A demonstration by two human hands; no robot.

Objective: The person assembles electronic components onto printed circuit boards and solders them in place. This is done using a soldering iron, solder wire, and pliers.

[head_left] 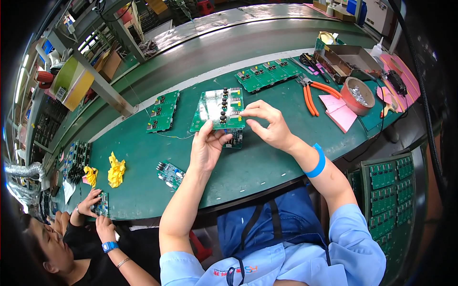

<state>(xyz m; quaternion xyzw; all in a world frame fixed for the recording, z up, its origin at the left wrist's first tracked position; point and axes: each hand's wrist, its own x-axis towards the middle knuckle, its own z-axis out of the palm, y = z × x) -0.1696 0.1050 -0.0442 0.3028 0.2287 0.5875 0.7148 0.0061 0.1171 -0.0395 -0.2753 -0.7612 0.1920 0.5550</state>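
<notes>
"Left side?"
"Yellow cloth point(116, 170) on the table point(143, 157)."
"Left hand point(205, 148)?"
"Thumb and fingers grip the near edge of a green circuit board point(215, 110), raised above mid-table."
"Right hand point(271, 125)?"
"At the board's right edge, thumb and forefinger narrowly parted; contact cannot be told."
"Far right?"
"Orange-handled pliers point(326, 89)."

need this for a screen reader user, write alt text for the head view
A person's left hand holds up a green circuit board over a green workbench, the right hand poised at the board's right edge. More boards and orange-handled pliers lie beyond; at the left, a co-worker's hands are at another board.
</notes>
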